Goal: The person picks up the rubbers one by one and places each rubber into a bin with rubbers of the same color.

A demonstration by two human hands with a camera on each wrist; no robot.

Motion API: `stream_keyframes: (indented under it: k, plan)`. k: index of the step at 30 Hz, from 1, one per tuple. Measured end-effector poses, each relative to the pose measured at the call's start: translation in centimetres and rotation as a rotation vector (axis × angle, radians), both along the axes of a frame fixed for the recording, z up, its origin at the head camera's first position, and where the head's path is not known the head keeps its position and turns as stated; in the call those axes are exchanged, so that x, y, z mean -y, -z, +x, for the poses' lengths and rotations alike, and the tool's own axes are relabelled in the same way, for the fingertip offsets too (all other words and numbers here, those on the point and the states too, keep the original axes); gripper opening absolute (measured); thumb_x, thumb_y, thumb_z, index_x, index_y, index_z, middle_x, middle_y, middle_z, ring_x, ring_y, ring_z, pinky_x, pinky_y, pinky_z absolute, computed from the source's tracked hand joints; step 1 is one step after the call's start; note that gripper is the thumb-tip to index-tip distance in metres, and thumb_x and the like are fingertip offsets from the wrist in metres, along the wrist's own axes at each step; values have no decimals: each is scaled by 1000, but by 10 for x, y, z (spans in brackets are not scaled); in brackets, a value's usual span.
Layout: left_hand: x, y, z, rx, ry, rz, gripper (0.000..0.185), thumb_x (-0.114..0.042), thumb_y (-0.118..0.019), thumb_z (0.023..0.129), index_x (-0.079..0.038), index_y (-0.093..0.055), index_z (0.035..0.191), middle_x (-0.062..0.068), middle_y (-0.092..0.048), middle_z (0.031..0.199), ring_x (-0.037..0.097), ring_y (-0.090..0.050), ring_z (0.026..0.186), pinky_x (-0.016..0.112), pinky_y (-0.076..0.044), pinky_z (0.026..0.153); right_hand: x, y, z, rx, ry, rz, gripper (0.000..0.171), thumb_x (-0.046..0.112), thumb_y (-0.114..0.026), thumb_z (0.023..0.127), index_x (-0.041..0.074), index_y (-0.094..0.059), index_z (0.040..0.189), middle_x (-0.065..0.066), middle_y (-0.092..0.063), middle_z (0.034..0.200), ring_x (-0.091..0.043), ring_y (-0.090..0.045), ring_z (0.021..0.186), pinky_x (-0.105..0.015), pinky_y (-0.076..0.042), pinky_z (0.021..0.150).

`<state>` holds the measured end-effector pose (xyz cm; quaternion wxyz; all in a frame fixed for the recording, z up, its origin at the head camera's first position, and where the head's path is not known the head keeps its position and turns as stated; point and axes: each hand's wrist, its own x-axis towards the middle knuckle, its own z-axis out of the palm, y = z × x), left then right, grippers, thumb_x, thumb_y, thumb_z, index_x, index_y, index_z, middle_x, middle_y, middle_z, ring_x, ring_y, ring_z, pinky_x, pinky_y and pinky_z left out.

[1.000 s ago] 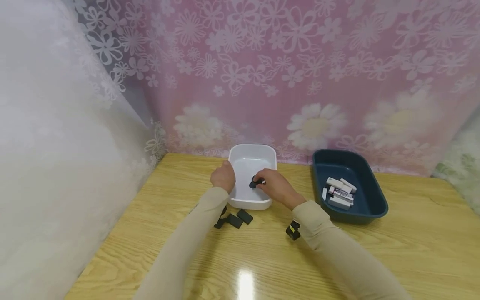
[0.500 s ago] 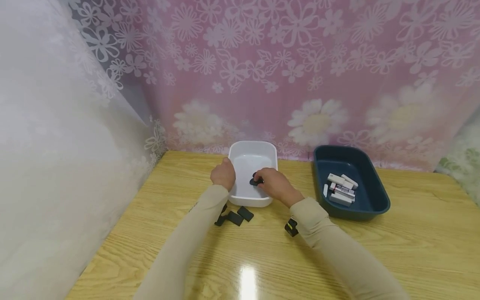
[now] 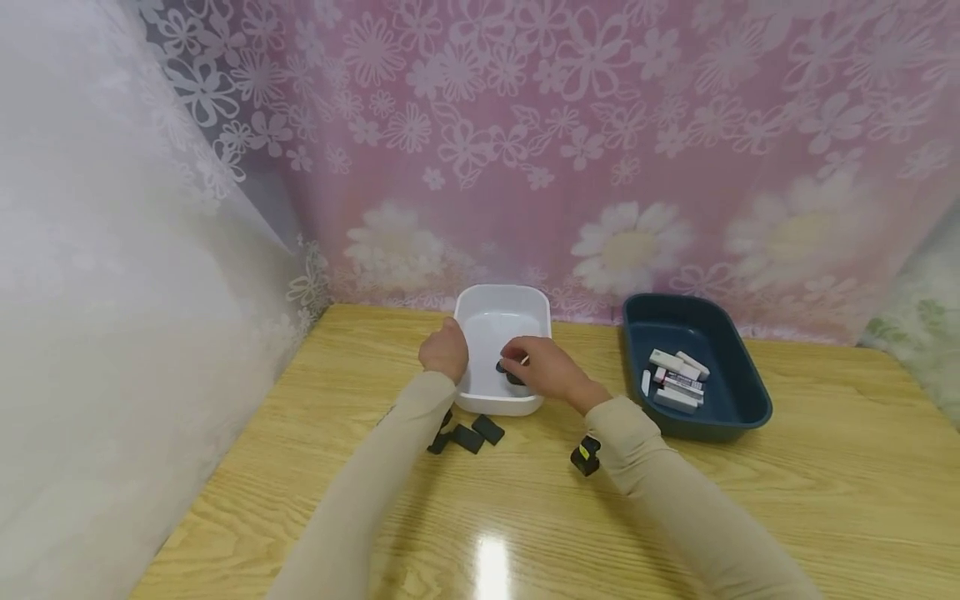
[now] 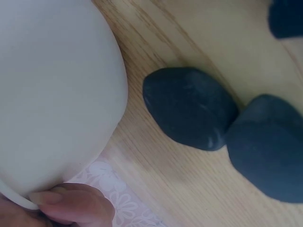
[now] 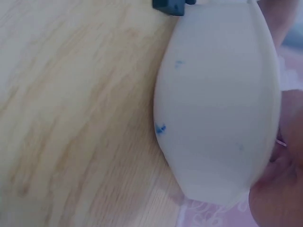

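Note:
My left hand point(image 3: 444, 352) grips the left rim of the white tub point(image 3: 498, 407), with the thumb showing over the rim in the left wrist view. Inside the tub, my right hand point(image 3: 547, 367) has thumb and fingers pinched at a small black block point(image 3: 500, 367), which the fingers partly cover. Another dark piece point(image 3: 514, 379) shows just below the thumb; whether it is separate is hard to tell. In front of the tub lie black blocks point(image 3: 467, 439) on the wooden table, some partly hidden by the left sleeve. The right wrist view shows mainly the tub's outer wall point(image 5: 213, 104).
A dark blue bin point(image 3: 738, 408) stands to the right, holding several white blocks point(image 3: 675, 400), some with printing. Behind the table point(image 3: 525, 525) hangs a pink floral curtain point(image 3: 480, 167); pale fabric point(image 3: 135, 333) hangs at the left. Black wrist cameras point(image 3: 586, 457) sit under the sleeves.
The right hand's fingertips have shifted slightly within the tub, and a dark piece now shows below the thumb. The left hand keeps its place on the rim. The head view moves slightly.

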<state>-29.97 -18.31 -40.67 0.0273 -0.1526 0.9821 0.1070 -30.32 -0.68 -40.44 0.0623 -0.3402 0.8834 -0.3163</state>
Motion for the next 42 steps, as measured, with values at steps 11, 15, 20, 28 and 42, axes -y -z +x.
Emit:
stream_keyframes:
  k: [11, 15, 20, 28, 42]
  plan:
    - [1, 4, -2, 6, 3, -7, 26, -15, -37, 103, 1, -45, 121, 15, -67, 87, 26, -67, 74, 36, -53, 60, -13, -3, -1, -12, 62, -240, 22, 18, -58, 97, 5, -65, 114, -7, -62, 112, -23, -59, 106, -39, -45, 94]
    - [0, 2, -2, -4, 0, -13, 25, -15, -37, 103, 1, -46, 120, 15, -67, 86, 26, -67, 73, 36, -53, 60, -14, -6, -4, -91, 145, -303, 25, 15, -58, 96, 4, -62, 118, -11, -57, 118, -28, -54, 111, -41, -44, 94]
    - [-1, 0, 0, 7, 0, -19, 26, -15, -37, 103, 2, -45, 121, 15, -67, 86, 25, -67, 74, 36, -53, 60, -14, -3, -11, -85, 307, -306, 45, 16, -57, 95, 0, -45, 136, -20, -41, 134, -35, -42, 119, -46, -39, 98]
    - [-3, 2, 0, -14, -6, -35, 25, -15, -39, 103, 2, -47, 119, 15, -67, 85, 25, -67, 74, 36, -53, 59, -12, 13, -34, 23, 456, -181, 58, 16, -53, 95, -6, -28, 143, -26, -26, 143, -40, -24, 131, -50, -24, 107]
    - [2, 6, -5, 10, 2, -61, 29, -17, -41, 102, 2, -45, 124, 13, -67, 82, 24, -66, 70, 36, -52, 58, -6, 19, -45, 278, 510, -114, 75, 1, -47, 83, 2, -13, 151, -25, -42, 139, -38, -48, 116, -49, -43, 93]
